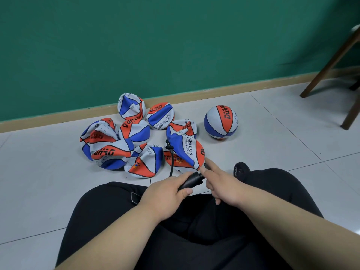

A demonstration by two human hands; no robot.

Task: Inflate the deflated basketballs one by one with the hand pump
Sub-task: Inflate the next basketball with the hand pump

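Hand pump (191,181), stiff and light-looking, sits clamped by its barrel in the left hand (167,191) over the lap; right hand (224,184) touches its nose, grip unclear. Its hose (171,162) runs to a limp deflated basketball (187,152) on the floor (272,152).

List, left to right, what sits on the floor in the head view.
Pile of deflated basketballs → inflated basketball → wooden chair legs. The hand pump overlaps the pile's right edge, so it is left out.
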